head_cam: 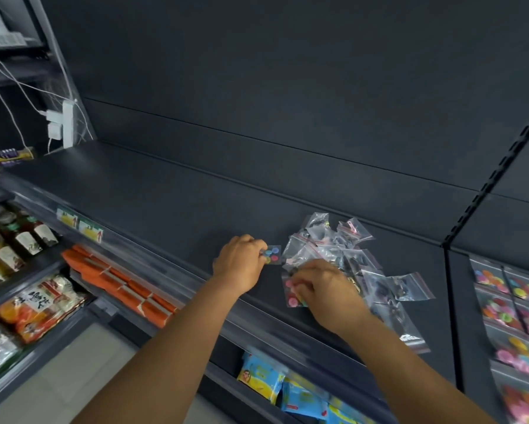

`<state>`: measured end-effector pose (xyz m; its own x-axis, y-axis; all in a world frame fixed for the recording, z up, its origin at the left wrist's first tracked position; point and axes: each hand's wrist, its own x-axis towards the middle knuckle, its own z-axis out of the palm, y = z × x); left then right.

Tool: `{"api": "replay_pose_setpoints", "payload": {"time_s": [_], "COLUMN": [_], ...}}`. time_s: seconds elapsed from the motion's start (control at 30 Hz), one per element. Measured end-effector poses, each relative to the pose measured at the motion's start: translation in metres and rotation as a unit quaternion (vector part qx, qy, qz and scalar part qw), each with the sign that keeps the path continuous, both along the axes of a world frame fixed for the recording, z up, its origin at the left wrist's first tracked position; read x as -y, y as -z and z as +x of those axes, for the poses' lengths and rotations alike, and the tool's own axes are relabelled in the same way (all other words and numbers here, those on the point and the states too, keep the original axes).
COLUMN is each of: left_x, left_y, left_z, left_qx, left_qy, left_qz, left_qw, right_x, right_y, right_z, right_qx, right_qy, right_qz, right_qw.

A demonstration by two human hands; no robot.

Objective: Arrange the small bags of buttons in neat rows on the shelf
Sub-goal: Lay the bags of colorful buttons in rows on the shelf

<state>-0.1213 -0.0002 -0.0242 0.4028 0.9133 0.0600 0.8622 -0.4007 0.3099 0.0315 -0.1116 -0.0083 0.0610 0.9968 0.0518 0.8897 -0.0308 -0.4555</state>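
Observation:
A loose pile of small clear zip bags of buttons (pixel 345 255) lies on the dark shelf (pixel 165 197), right of centre. My left hand (pixel 242 261) pinches one small bag with blue, pink and yellow buttons (pixel 272 254) just left of the pile. My right hand (pixel 324 289) has its fingers curled on a bag of pink buttons (pixel 291 293) at the near edge of the pile. Bags with dark buttons spread to the right, one of them (pixel 410 286) lying apart.
On the neighbouring shelf section to the right, bags of colourful buttons (pixel 507 304) lie in rows. Lower shelves hold bottles (pixel 18 237), orange packs (pixel 119 286), snack packs (pixel 43 304) and blue packets (pixel 266 377). A white power strip with cables (pixel 63 123) hangs at the far left.

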Motion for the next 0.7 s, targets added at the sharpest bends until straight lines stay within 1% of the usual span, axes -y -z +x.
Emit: {"api": "replay_pose_setpoints", "payload": {"time_s": [0.07, 0.13, 0.23, 0.3, 0.37, 0.5, 0.53, 0.63, 0.7], "left_x": [-0.004, -0.009, -0.013, -0.012, -0.01, -0.004, -0.002, 0.005, 0.011], "left_y": [0.0, 0.0, 0.0, -0.001, -0.002, -0.008, -0.011, -0.024, -0.029], "left_z": [-0.001, -0.002, 0.0, 0.0, 0.001, 0.003, 0.004, 0.007, 0.011], "left_qx": [0.026, 0.046, 0.04, 0.055, 0.083, 0.163, 0.188, 0.25, 0.261], "left_qy": [-0.01, -0.012, -0.002, 0.004, 0.009, 0.003, 0.003, 0.0, 0.0], "left_qz": [0.001, -0.011, -0.019, -0.021, -0.012, 0.008, 0.004, -0.026, -0.049], "left_qw": [1.0, 0.999, 0.999, 0.998, 0.996, 0.987, 0.982, 0.968, 0.964], "right_x": [-0.003, -0.009, -0.018, -0.022, -0.023, -0.022, -0.021, -0.016, -0.011], "right_y": [-0.001, -0.002, -0.008, -0.011, -0.012, -0.009, -0.009, -0.009, -0.008], "right_z": [-0.004, -0.009, -0.017, -0.018, -0.016, -0.009, -0.007, -0.001, 0.001], "right_qx": [0.011, 0.038, 0.036, 0.026, 0.001, -0.122, -0.122, -0.075, -0.049], "right_qy": [0.07, 0.114, 0.146, 0.16, 0.166, 0.175, 0.175, 0.171, 0.157], "right_qz": [-0.009, -0.056, -0.107, -0.121, -0.12, -0.095, -0.089, -0.067, -0.062], "right_qw": [0.997, 0.991, 0.983, 0.979, 0.979, 0.972, 0.973, 0.98, 0.984]}}
